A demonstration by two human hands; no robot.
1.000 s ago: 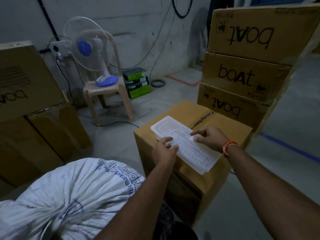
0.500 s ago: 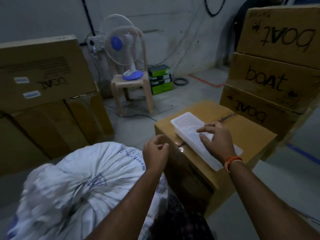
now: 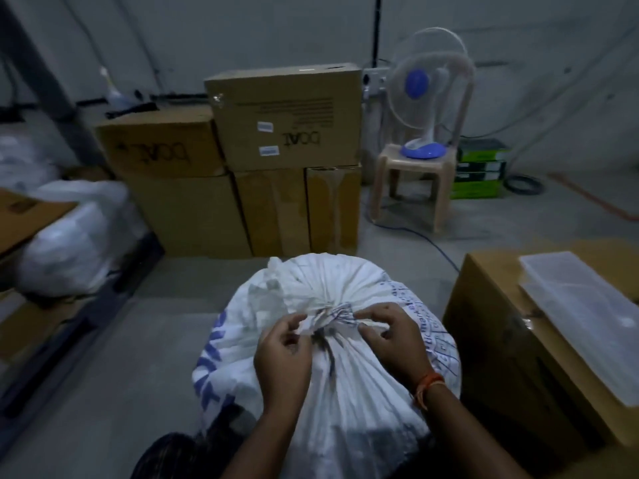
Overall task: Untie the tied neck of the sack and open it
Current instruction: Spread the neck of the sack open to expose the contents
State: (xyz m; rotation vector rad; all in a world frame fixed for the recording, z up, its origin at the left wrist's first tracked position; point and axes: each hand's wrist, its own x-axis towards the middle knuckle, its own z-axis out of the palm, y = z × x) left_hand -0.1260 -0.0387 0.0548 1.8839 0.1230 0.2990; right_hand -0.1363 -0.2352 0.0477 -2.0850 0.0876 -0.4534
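- White sack (image 3: 345, 392) lower centre of frame, neck (image 3: 332, 314) bunched and tied.
- Left hand (image 3: 281, 357) and right hand (image 3: 394, 337) pinch the neck from either side.
- Clear plastic tray (image 3: 584, 312) on carton (image 3: 501, 340), right edge.

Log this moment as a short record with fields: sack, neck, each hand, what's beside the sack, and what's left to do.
sack: white woven sack with blue print, standing upright on the floor
neck: gathered and tied at the top, not yet open
left hand: fingers pinching the bunched fabric on the knot's left side
right hand: fingers at the knot's right side, orange band on the wrist
beside sack: cardboard box to its right, clear plastic tray on top
remaining: loosen the knot, spread the neck
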